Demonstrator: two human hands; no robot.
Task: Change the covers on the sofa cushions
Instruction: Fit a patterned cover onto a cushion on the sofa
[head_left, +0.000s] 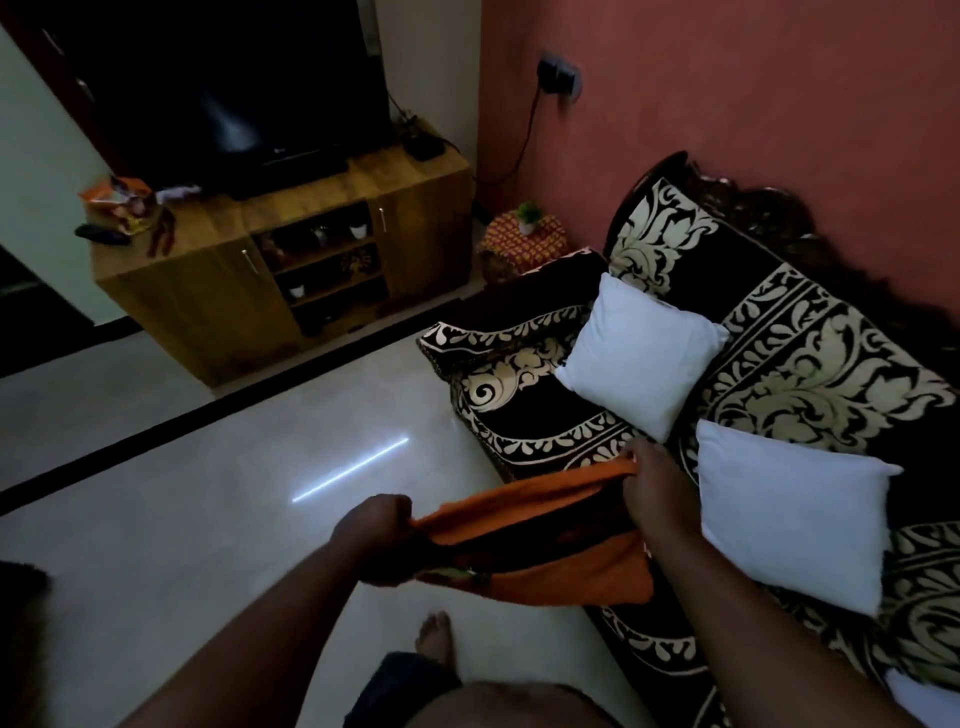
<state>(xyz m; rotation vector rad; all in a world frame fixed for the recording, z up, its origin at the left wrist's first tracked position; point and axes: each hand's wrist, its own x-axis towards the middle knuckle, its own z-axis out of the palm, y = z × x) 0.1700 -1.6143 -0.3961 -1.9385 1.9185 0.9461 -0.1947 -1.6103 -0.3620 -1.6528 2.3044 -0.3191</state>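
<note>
Hands grip the soft orange fabric cushion cover (540, 535), left hand (371, 525) and right hand (657, 483) stretching its mouth; the near bare white square cushion (789, 514) lies just right, nearest the right hand.

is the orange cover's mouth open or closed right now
Open: the left hand and right hand pull the orange cover apart, showing its dark inside.

Two bare white square cushions: one (641, 358) near the sofa's arm, one (789, 514) beside it. One orange fabric cushion cover (550, 540). One sofa draped in black-and-cream patterned fabric (810, 374). One black flat-screen television (218, 83). One wooden television cabinet (291, 260). One small green potted plant (529, 215).
</note>
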